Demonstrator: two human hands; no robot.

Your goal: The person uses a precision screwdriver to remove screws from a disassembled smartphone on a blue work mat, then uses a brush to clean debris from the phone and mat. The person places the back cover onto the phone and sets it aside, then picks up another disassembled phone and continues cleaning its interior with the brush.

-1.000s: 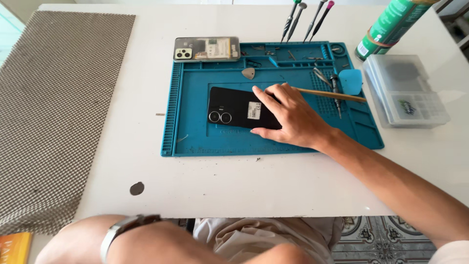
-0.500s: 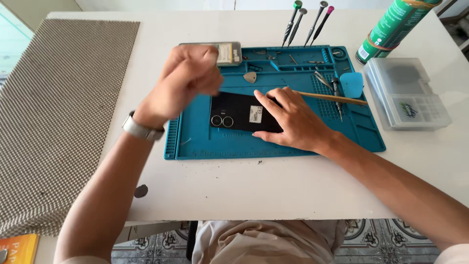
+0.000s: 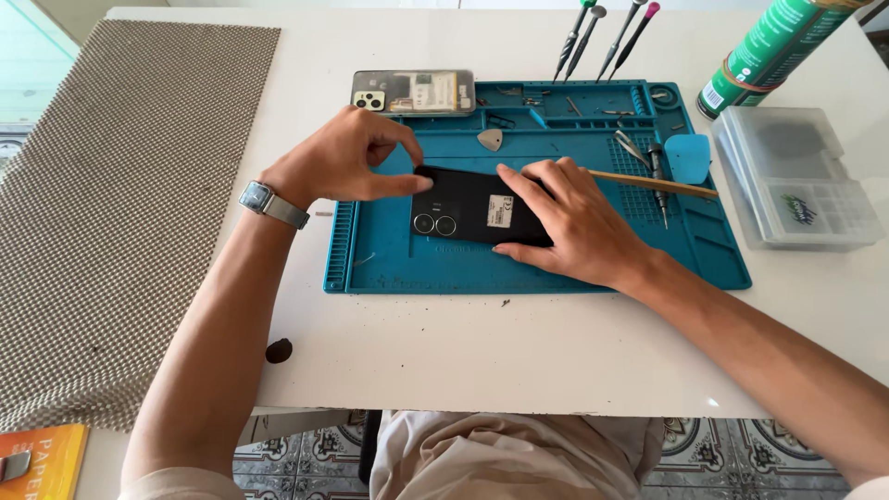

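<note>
A black phone (image 3: 468, 211) lies back side up on a blue repair mat (image 3: 389, 259), its two camera lenses toward the left. My right hand (image 3: 565, 222) rests flat on the phone's right half and holds it down. My left hand (image 3: 347, 157), with a watch on its wrist, touches the phone's upper left corner with thumb and fingertips. A wooden stick (image 3: 653, 183) lies on the mat just beyond my right hand.
A second phone with its back removed (image 3: 414, 92) lies at the mat's top edge. Screwdrivers (image 3: 602, 37) stand behind the mat. A green can (image 3: 773, 51) and a clear plastic box (image 3: 796, 176) sit at right. A woven mat (image 3: 111, 204) covers the left.
My left hand came up from below the table, passed over the mat's top left and now sits at the phone's upper left corner. My right hand stayed on the phone.
</note>
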